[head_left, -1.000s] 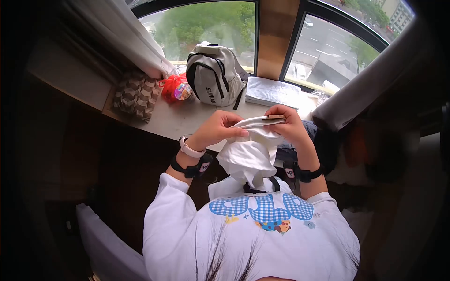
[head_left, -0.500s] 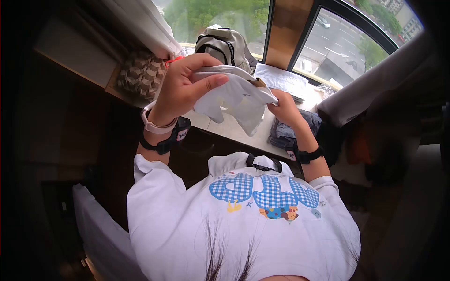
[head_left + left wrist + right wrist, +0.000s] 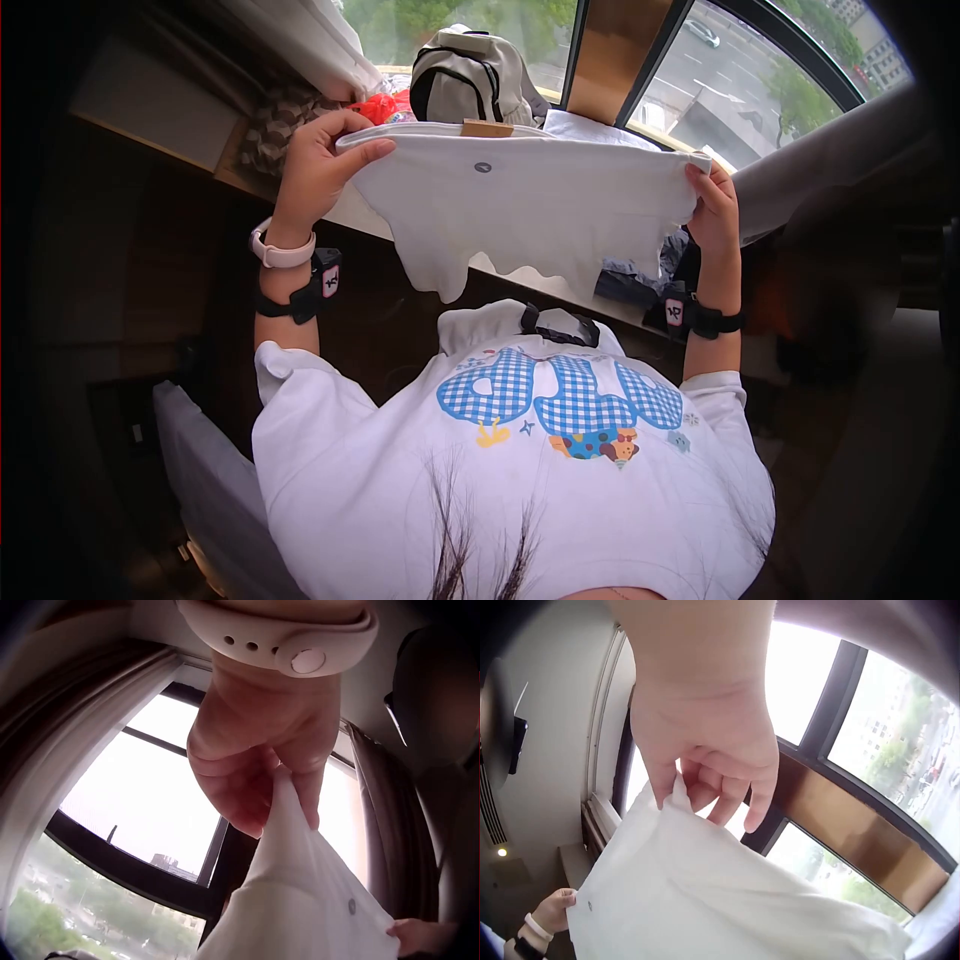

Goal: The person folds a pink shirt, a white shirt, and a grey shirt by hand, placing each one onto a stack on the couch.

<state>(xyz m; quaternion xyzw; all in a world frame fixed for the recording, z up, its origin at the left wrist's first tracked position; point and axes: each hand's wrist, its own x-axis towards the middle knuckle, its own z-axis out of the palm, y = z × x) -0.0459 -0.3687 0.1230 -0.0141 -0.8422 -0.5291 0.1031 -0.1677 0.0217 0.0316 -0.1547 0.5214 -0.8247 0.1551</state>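
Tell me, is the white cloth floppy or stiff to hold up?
Probably floppy: the cloth hangs wavy along its lower edge. Likely light, too: the left hand and right hand hold it up by pinching.

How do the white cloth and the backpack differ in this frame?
Pose: the cloth hangs spread between the left hand and right hand, while the backpack sits upright by the window, held by neither.
Shape: the cloth is thin and limp; the backpack is bulky and rounded.
Look: the cloth is white with a small dark mark; the backpack is cream with black trim.
Both are pale overall.
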